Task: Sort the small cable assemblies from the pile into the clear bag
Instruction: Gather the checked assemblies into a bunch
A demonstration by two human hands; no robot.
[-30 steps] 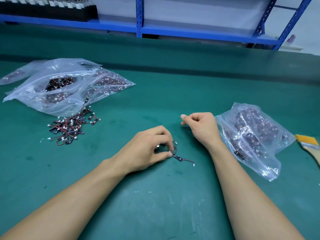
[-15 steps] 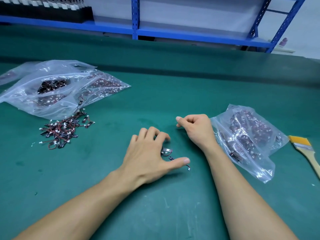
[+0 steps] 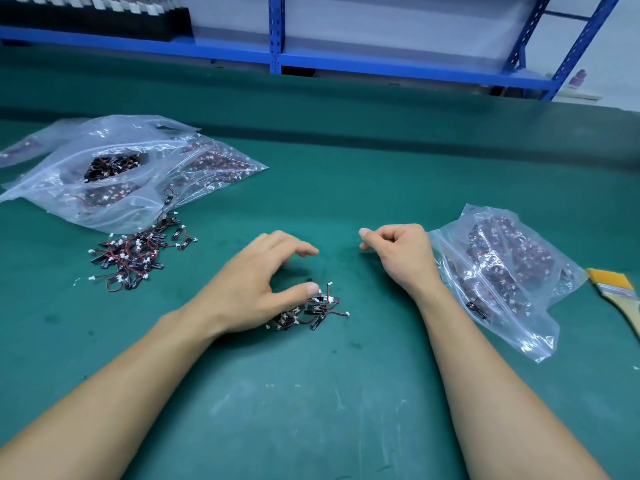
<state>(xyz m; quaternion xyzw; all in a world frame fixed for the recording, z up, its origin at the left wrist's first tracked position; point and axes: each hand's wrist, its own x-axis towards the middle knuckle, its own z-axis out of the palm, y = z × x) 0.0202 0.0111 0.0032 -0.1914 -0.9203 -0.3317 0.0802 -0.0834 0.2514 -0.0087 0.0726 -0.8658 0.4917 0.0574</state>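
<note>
One open left grip on assemblies

Two upper limbs are in view. The left hand and the right hand are bare, with skin exposed across the backs, knuckles and digits. The left forearm and the right forearm are likewise uncovered along their whole visible length (wrist to lower frame edge). Both forearms are slender and smooth in outline. The left thumbnail is short and plain. The right thumbnail appears trimmed alike, though wide-angle softness limits detail there.
</note>
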